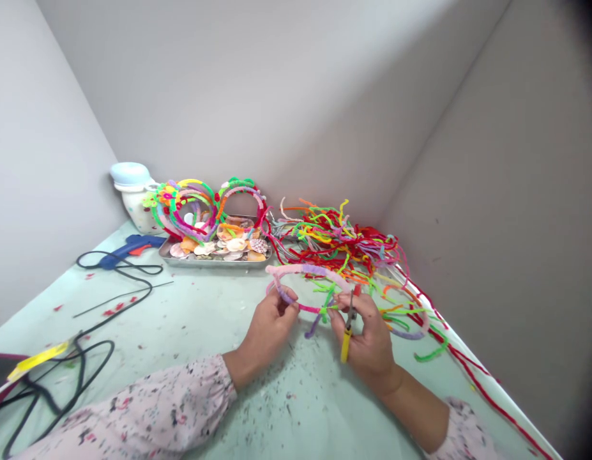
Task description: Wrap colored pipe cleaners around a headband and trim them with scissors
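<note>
My left hand (271, 322) pinches the left side of a headband (305, 269) wrapped in pink, purple and magenta fuzzy stems. My right hand (367, 342) is closed near the band's right side, its fingertips at a green fuzzy stem (328, 303) wound on it. Against the right palm rest small pliers or cutters (346, 342) with a yellow handle; their jaws point up between the fingers. A purple stem end (312, 327) hangs below the band.
A metal tray (214, 262) holds shells and colourful headbands. Behind it stands a white jar (137, 201). A blue glue gun (130, 249) with black cord lies left. Fuzzy stems (343, 239) pile at the back right, and a yellow-handled tool (39, 360) lies front left.
</note>
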`<state>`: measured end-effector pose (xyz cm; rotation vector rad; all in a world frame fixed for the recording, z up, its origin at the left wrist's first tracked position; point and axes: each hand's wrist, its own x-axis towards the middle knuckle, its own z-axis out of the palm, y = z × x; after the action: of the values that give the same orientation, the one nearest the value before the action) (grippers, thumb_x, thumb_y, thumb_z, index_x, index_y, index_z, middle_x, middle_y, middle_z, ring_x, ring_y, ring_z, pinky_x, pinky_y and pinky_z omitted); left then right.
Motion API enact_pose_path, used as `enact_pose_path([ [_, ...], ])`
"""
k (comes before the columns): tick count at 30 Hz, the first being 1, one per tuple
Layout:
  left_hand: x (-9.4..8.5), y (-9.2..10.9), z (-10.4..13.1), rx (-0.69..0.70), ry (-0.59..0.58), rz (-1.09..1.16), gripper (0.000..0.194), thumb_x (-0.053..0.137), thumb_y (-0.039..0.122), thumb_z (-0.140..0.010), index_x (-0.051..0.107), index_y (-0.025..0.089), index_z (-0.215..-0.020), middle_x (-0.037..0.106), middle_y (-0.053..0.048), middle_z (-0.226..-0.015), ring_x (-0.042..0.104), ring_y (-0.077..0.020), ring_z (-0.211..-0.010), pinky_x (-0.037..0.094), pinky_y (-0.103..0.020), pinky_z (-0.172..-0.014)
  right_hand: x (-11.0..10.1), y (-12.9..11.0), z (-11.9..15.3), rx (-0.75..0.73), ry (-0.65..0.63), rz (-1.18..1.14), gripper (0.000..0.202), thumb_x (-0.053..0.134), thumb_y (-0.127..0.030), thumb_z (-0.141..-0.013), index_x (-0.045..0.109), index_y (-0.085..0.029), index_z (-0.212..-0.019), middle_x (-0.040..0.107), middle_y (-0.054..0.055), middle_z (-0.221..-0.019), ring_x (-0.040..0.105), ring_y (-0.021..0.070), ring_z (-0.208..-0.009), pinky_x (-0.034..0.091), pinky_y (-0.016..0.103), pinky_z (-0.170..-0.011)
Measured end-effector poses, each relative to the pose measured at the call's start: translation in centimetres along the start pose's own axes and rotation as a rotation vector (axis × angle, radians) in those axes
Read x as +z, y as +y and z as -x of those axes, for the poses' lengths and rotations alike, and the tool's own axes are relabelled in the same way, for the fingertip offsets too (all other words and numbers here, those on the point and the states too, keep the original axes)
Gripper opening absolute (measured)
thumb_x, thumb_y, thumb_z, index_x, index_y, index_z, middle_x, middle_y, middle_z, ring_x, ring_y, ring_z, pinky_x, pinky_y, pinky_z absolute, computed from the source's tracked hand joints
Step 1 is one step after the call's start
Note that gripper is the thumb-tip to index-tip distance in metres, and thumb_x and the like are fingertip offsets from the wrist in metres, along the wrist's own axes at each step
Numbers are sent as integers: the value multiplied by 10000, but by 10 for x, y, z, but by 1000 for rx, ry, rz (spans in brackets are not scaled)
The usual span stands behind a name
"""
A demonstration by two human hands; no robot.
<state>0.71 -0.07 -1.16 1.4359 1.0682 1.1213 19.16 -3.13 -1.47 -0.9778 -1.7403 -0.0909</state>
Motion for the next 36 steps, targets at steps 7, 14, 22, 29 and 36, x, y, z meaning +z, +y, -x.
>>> enact_pose_path([
  [7, 1, 3, 2, 19, -13, 86, 126, 532, 176, -797, 527, 175, -922, 544, 5, -806, 492, -124, -699, 394, -238, -652, 0, 3, 1, 17, 12, -8, 470, 630, -50, -781, 493, -245, -1186, 580, 30, -967, 606, 201, -901, 510, 364, -787],
  [14, -1, 7, 2, 34, -25, 78, 108, 467, 227, -873, 546, 180, -931, 553, 2, -775, 507, -131, -696, 406, -241, -655, 0, 2, -1, 87, 17, -16, 417, 618, -68, -805, 495, -246, -1162, 567, 18, -935, 579, 183, -861, 490, 354, -776],
  [22, 0, 7, 2, 21, -15, 32, 67, 527, 226, -849, 553, 180, -891, 558, 14, -753, 494, -118, -652, 389, -225, -625, 1, 1, -2, 92, 9, -10, 420, 614, -69, -810, 491, -244, -1172, 559, 22, -936, 553, 174, -830, 474, 355, -762],
  [29, 0, 6, 1, 4, -19, 41, 59, 540, 224, -828, 541, 175, -861, 534, 24, -716, 474, -112, -634, 376, -221, -612, 0, 0, 0, 159, 2, -41, 363, 624, -121, -822, 508, -250, -1141, 559, 18, -928, 552, 170, -827, 476, 351, -759],
  [36, 0, 9, 2, 39, -123, 156, 89, 548, 193, -799, 514, 181, -880, 531, 18, -789, 496, -124, -726, 400, -222, -656, 6, 7, 1, 493, 31, -221, 331, 625, -271, -848, 508, -236, -1156, 565, 18, -920, 571, 174, -847, 497, 383, -822],
])
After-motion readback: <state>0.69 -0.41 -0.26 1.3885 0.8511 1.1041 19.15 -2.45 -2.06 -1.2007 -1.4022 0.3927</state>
